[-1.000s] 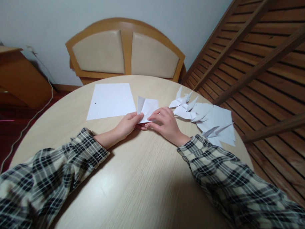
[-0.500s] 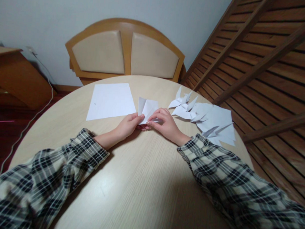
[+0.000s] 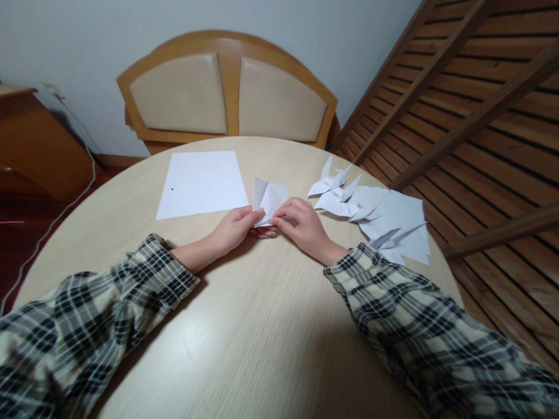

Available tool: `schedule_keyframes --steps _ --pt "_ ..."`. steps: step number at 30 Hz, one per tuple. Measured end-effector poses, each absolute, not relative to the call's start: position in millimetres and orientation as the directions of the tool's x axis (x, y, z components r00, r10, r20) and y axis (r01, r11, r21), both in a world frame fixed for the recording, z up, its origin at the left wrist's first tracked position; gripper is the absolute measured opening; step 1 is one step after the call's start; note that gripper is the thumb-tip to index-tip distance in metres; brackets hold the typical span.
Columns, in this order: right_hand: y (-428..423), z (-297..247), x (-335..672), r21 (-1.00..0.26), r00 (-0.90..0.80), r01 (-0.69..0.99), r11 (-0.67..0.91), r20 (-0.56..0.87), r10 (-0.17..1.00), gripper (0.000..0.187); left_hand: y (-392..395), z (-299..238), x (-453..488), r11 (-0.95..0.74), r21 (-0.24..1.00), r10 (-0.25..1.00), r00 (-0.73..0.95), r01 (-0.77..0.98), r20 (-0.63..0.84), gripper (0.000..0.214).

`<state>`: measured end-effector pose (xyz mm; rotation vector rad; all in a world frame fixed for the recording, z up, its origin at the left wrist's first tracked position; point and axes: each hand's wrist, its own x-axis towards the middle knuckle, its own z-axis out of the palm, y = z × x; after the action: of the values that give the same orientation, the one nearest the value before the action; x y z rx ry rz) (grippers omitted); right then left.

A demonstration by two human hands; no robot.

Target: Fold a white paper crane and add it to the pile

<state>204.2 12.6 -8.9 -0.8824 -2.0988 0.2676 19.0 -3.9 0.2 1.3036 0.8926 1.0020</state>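
Since a second ago, the right hand (image 3: 306, 227) has brought its thumb and first finger close together by the near edge of the small folded paper (image 3: 269, 200), and the paper's right side has dipped a little. The left hand (image 3: 230, 231) holds the paper's near left corner, with the thumb on top and other fingers tucked under. The right fingers make a tight pinch on the near edge, toward its right end.

The folded paper is between the two hands, over the round desk (image 3: 239, 324). It sticks out past the fingertips, away from the person, and a crease runs that way too. Its longest side is hard to tell, because fingers hide the near end. Neither hand is nearer, as both touch it.

A flat white sheet (image 3: 202, 185) lies beyond the left hand. Paper cranes (image 3: 337, 202) sit to the right, some beside or on more white paper (image 3: 401, 211).
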Motion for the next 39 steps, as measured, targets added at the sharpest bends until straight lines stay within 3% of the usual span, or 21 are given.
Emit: schedule_keyframes --steps 10,16,21,29,35,39 --pt "14.5 -10.8 206.3 -0.416 -0.36 0.567 0.711 0.651 0.668 0.006 -1.0 -6.2 18.1 0.13 0.964 0.932 0.359 -0.231 -0.04 0.026" --pt "15.4 -11.2 206.7 -0.433 -0.327 0.567 0.7 0.662 0.674 0.009 -5.8 1.0 20.6 0.109 0.982 0.916 0.4 -0.153 -0.04 0.036" --pt "14.5 -10.8 206.7 -0.409 -0.325 0.594 0.693 0.665 0.672 0.01 -5.0 -0.3 20.4 0.046 0.995 0.932 0.361 -0.085 -0.013 0.022" --pt "13.0 -11.4 207.2 -0.373 -0.312 0.593 0.713 0.71 0.631 0.009 -4.2 -1.6 19.3 0.036 0.995 0.946 0.324 -0.09 -0.005 0.011" --pt "7.8 -7.1 207.6 -0.42 -0.252 0.56 0.714 0.734 0.63 0.009 0.5 1.2 18.1 0.078 0.987 0.971 0.237 -0.141 -0.043 0.013" --pt "5.7 -6.1 207.1 -0.461 -0.159 0.529 0.713 0.771 0.616 0.007 1.0 2.0 17.6 0.087 0.987 0.959 0.278 -0.134 -0.047 0.023"
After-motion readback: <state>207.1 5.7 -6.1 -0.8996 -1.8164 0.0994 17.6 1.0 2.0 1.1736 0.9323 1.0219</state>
